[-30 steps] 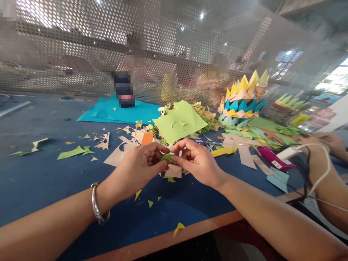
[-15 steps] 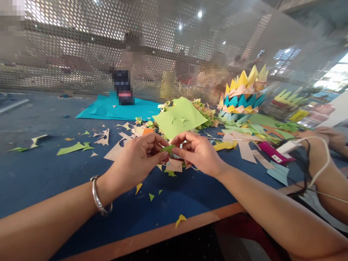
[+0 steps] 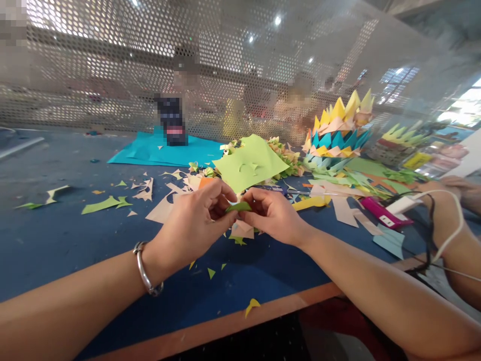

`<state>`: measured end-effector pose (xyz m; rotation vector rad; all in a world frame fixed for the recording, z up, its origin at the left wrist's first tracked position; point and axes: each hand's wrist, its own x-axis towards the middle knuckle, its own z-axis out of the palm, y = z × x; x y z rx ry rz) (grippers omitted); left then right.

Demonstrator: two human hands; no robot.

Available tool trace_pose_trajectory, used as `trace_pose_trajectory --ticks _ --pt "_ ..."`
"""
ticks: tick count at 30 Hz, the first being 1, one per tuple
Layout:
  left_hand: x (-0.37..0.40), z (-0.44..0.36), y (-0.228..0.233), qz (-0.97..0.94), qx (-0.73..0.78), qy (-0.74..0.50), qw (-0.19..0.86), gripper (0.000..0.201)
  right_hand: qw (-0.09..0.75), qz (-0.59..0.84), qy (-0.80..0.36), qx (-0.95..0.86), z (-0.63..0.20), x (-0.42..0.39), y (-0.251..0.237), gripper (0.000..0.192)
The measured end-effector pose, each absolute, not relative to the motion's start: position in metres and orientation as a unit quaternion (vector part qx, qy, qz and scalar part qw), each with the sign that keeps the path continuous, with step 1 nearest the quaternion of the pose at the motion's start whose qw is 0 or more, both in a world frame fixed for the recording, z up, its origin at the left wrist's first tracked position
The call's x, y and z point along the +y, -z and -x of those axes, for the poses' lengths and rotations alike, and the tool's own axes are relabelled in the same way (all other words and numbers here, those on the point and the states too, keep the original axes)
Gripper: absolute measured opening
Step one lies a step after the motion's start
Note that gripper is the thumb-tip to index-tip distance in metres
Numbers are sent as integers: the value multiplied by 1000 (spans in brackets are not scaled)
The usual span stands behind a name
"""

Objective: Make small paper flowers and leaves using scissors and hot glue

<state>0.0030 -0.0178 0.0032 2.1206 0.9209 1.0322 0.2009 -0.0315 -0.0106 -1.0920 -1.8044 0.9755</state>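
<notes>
- No box, tray or bin shows among the things on the surface (image 3: 56, 240); the paper lies loose on the blue top.
- Your left hand (image 3: 191, 225) pinches one end of a small green paper piece (image 3: 238, 206), thumb over curled fingers; a metal bangle (image 3: 147, 271) sits at that wrist.
- Your right hand (image 3: 272, 215) pinches the other end of the same piece, so both grips are clenched on it and the fingertips nearly meet.
- The green piece hangs above the surface, near the middle of its near edge, over a small heap of peach and green scraps (image 3: 240, 231).
- Both forearms come in from the near corners and angle inward, wrists raised off the top.
- Just beyond your hands a light green sheet (image 3: 251, 163) rests tilted on a pile of folded bits.
- Toward the far right stands a stacked paper crown (image 3: 338, 133) of yellow, teal and peach points; flat strips spread before it.
- A teal sheet (image 3: 150, 153) lies at the far edge by the perforated screen (image 3: 112, 65).
- A pink tool (image 3: 379, 213) with a white cable lies near the right edge, beside another person's arm (image 3: 451, 235).
- The left half of the surface holds only scattered cuttings; the orange near edge (image 3: 225, 326) runs close under your forearms.
</notes>
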Motion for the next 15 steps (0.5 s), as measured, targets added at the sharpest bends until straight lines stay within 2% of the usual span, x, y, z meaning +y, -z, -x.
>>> trace_pose_trajectory --ticks 15 --pt "-19 -5 -5 -817 334 -360 301 12 398 433 -347 -730 -201 -33 9 13"
